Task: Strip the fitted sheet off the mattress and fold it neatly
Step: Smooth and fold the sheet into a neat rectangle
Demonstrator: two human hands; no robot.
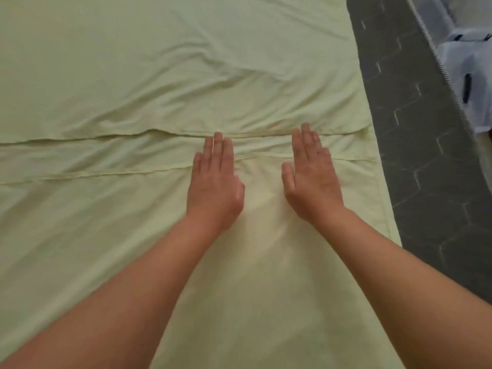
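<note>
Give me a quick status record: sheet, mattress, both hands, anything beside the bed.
sheet: pale green, spread flat, wrinkled, two hemmed edges running across
mattress: grey quilted, bare strip on the right
left hand: flat, palm down on sheet
right hand: flat, palm down on sheet, apart from left
beside bed: clear plastic bins, upper right

A single wide-angle camera on the person's head looks forward and steeply down, close over the pale green sheet [133,75]. The left hand [215,182] and right hand [311,182] reach in from the bottom edge, and the grey mattress [426,155] runs down the right side.
</note>
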